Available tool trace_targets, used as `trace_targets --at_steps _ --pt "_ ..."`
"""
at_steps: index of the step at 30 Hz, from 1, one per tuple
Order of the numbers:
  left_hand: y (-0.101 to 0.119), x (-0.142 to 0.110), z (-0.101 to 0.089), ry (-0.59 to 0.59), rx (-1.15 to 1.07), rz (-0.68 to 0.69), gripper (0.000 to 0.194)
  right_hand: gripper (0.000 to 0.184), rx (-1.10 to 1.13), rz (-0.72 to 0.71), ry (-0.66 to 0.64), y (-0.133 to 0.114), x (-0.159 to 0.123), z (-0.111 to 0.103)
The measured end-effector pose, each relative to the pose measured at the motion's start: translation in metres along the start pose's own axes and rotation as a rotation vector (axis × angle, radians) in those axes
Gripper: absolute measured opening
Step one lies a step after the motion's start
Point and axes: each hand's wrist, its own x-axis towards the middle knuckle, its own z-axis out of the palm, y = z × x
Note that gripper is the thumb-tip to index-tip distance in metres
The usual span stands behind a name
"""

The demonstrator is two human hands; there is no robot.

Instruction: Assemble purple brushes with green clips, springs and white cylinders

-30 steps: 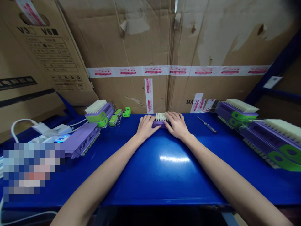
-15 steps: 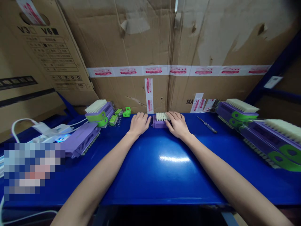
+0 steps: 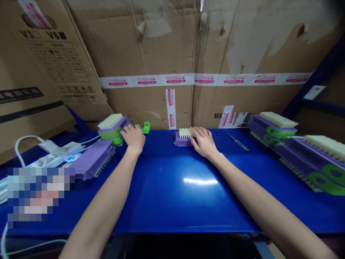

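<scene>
My right hand (image 3: 205, 144) grips the right end of a purple brush block (image 3: 183, 139) with cream bristles facing up. Its fingers lie over the bristles and its thumb presses the front side. My left hand (image 3: 134, 137) is bent over the small green parts at the back left, covering most of them. Its fingertips are hidden, so I cannot see whether anything is held. Just beyond it lies a bright green bracket (image 3: 146, 127). A purple and green brush unit (image 3: 113, 129), bristles up, stands immediately to its left.
A purple brush unit (image 3: 93, 158) lies at the left, near a white power strip (image 3: 51, 158) with cables. A screwdriver (image 3: 238, 142) lies right of my right hand. Two purple and green brush units (image 3: 272, 127) stand at the right. Cardboard (image 3: 151, 100) walls the back of the blue table (image 3: 188, 205).
My left hand has let go of the brush block's left end and moved left to the small green parts. My right hand has stayed on the block.
</scene>
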Motion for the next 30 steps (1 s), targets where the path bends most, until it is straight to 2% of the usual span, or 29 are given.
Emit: trace_targets --at_steps 12,17,23,30 --pt "-0.007 0.01 -0.01 -0.231 0.11 -0.119 0.025 0.045 -0.02 0.004 -0.012 0.0 0.0 -0.001" --pt "-0.007 0.011 -0.012 -0.284 0.094 -0.14 0.024 0.046 -0.027 0.006 -0.024 -0.001 0.0 -0.002" --pt "-0.006 0.01 -0.015 -0.241 0.079 -0.149 0.028 0.046 -0.037 0.011 -0.026 -0.001 0.0 -0.001" --pt "0.015 0.005 -0.047 -0.103 -0.008 -0.057 0.03 0.047 -0.033 0.003 -0.023 0.0 0.0 0.0"
